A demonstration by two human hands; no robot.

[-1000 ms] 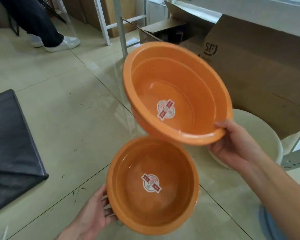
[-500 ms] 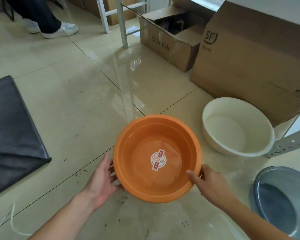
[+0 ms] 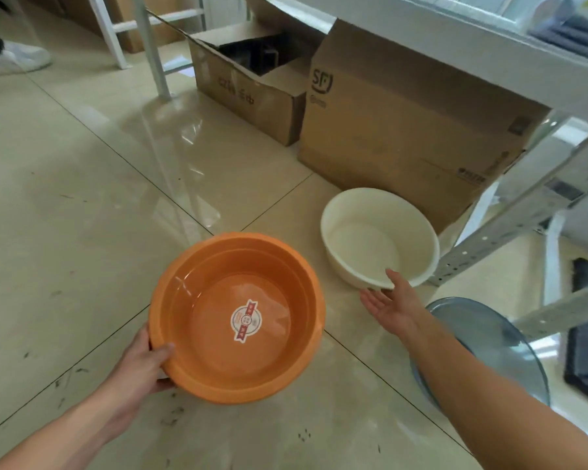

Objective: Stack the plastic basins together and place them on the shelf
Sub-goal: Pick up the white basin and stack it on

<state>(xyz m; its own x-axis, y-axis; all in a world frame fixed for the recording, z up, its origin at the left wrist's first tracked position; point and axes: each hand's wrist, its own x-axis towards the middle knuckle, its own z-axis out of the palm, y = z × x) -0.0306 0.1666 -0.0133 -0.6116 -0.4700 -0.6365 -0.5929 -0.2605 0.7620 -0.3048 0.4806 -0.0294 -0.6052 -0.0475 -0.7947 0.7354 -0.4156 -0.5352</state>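
- The left hand (image 3: pixel 142 366) was clamped on the near-left rim of the orange basins (image 3: pixel 237 317), thumb hooked over the lip and fingers underneath.
- The right hand (image 3: pixel 392 304) was spread flat, palm up, fingers extended forward, gripping nothing.
- Both forearms were bare, the right one stretched farther forward.

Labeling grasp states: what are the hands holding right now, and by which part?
The left hand grips the orange basins at the near-left rim, thumb over the edge. The right hand is open, holding nothing, by the white basin.
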